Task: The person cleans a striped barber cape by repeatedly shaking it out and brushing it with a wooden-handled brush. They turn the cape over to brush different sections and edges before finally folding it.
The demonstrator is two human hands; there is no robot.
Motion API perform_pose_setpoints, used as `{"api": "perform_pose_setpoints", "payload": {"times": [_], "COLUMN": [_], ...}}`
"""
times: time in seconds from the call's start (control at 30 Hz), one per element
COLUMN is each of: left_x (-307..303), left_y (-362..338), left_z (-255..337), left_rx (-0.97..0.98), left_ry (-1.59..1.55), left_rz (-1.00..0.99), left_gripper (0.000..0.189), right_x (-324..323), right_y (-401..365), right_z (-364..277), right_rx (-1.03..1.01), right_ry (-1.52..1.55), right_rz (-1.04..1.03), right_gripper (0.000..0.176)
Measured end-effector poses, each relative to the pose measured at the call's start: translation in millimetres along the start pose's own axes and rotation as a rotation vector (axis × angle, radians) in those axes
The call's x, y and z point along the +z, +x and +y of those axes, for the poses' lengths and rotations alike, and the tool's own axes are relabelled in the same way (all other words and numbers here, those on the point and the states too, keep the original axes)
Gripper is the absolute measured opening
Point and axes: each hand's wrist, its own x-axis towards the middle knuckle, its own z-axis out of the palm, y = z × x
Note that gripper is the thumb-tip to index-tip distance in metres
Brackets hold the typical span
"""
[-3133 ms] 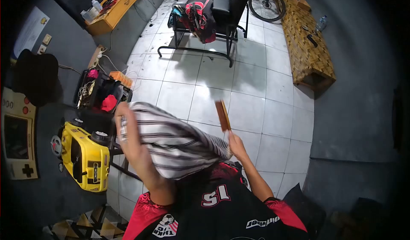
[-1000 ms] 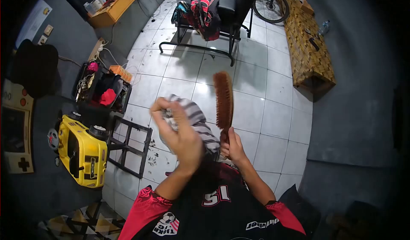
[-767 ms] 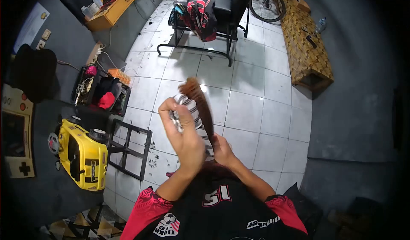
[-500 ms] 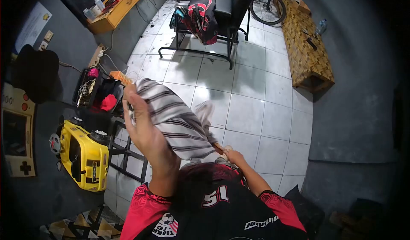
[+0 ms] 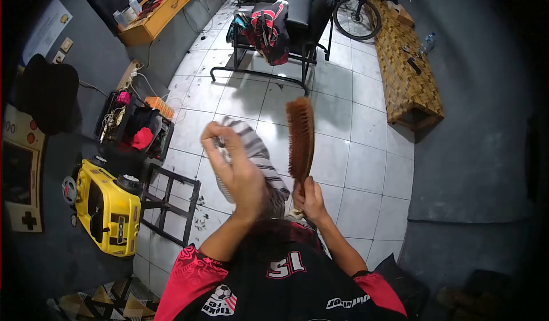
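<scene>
My left hand (image 5: 240,175) is raised with its fingers closed on the upper part of a grey-and-white striped cloth (image 5: 264,164), which hangs in folds behind and beside it. The fingertips are slightly blurred. A wooden brush with reddish-brown bristles (image 5: 299,135) points away from me, its handle gripped in my right hand (image 5: 311,201). The bristles face left, towards the cloth, and a gap separates the two.
Ahead stands a black padded chair (image 5: 300,12) with clothing draped on it. A yellow toy car (image 5: 111,206) and a dark metal frame (image 5: 171,204) are at left. A woven bench (image 5: 409,64) lines the right wall. Dark bits lie on the tiles.
My left hand has moved right and lower, and the cloth, spread out before, is now bunched. The brush, earlier mostly hidden behind the cloth, has swung up into view in my right hand.
</scene>
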Motion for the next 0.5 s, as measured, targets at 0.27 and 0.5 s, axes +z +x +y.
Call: {"api": "perform_pose_setpoints", "payload": {"times": [0.27,0.5], "left_x": [13.1,-4.5], "left_y": [5.8,37.3], "left_z": [22.1,63.5], "left_rx": [-0.114,0.2], "left_ry": [-0.09,-0.173], "left_rz": [0.003,-0.002], "left_gripper": [0.043,0.031], "right_x": [-3.4,-163.8], "right_y": [34.5,0.6], "right_z": [67.7,238.5], "right_rx": [-0.172,0.528], "right_ry": [-0.829,-1.49], "right_rz": [-0.194,-0.327], "right_gripper": [0.046,0.046]}}
